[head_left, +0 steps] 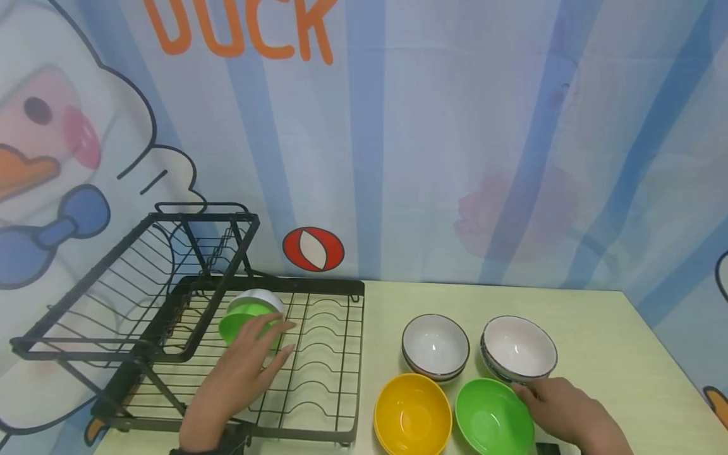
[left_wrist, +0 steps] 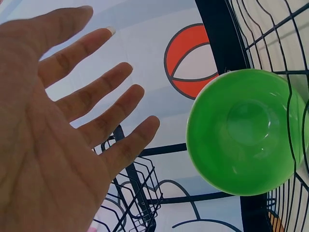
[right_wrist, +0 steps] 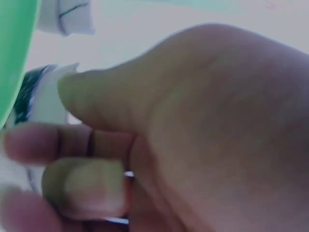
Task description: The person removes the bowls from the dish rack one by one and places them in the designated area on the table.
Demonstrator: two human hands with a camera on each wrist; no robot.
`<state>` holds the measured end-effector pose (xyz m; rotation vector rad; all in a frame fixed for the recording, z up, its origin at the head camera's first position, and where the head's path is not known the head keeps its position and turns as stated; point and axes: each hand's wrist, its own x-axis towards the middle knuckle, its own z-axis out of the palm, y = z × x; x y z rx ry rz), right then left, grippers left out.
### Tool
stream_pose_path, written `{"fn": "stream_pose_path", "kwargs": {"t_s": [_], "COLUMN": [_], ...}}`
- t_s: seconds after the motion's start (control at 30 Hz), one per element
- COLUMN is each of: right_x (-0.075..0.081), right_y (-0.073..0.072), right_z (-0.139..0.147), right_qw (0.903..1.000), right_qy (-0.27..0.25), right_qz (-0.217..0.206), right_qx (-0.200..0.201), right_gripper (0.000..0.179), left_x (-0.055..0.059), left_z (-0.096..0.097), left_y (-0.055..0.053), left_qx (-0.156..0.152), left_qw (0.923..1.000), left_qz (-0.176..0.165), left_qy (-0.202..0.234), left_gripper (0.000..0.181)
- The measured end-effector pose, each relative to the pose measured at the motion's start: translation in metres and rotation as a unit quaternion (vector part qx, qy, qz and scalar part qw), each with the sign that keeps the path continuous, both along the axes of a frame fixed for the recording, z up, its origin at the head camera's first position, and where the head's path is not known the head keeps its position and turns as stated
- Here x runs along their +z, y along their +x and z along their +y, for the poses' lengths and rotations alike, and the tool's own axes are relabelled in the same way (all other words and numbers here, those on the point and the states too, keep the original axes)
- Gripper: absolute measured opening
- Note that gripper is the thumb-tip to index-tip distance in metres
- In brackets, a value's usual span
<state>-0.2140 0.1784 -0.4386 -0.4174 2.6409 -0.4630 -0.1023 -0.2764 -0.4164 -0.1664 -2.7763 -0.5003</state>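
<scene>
A green bowl [left_wrist: 241, 130] stands tilted in the black dish rack [head_left: 321, 435], with a white bowl [head_left: 258, 296] behind it. My left hand [head_left: 241, 370] is over the rack, fingers spread; in the left wrist view its fingers are apart from the green bowl and hold nothing. On the table, my right hand [head_left: 565, 411] is at the right rim of another green bowl [head_left: 493, 417], just in front of a white patterned bowl [head_left: 519, 347]. In the blurred right wrist view, its fingers are loosely bent with the thumb apart, and nothing shows in their grasp.
A yellow bowl [head_left: 412, 414] sits left of the green one on the table. Behind it are nested white bowls [head_left: 435, 344]. The rack's raised upper tier [head_left: 131, 253] stands at the left. A printed cloth [head_left: 421, 139] hangs along the table's back edge.
</scene>
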Motion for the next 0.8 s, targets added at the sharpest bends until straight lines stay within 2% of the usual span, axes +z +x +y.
{"fn": "stream_pose_path", "kwargs": {"t_s": [0.13,0.33,0.47,0.7,0.8], "right_x": [0.009,0.018,0.019,0.018,0.018], "right_y": [0.006,0.013,0.013,0.014,0.014], "right_z": [-0.008,-0.018,-0.021,-0.025,-0.027], "right_qw": [0.9992,0.9945,0.9937,0.9934,0.9933], "right_qy": [-0.018,-0.035,-0.036,-0.031,-0.028], "right_qz": [0.037,0.097,0.104,0.110,0.111], "right_qx": [-0.005,-0.020,-0.020,-0.015,-0.014], "right_gripper": [0.029,0.029,0.027,0.025,0.023], "left_x": [0.001,0.000,-0.001,0.000,-0.001], "left_z": [-0.003,-0.006,-0.007,-0.010,-0.012], "left_y": [0.001,0.001,0.000,0.002,0.003], "left_qx": [0.007,0.014,0.027,0.061,0.068], "left_qw": [1.0000,0.9997,0.9990,0.9968,0.9960], "left_qz": [-0.004,0.015,0.016,-0.021,-0.018], "left_qy": [-0.003,-0.016,-0.032,-0.046,-0.055], "left_gripper": [0.039,0.038,0.038,0.047,0.050]}}
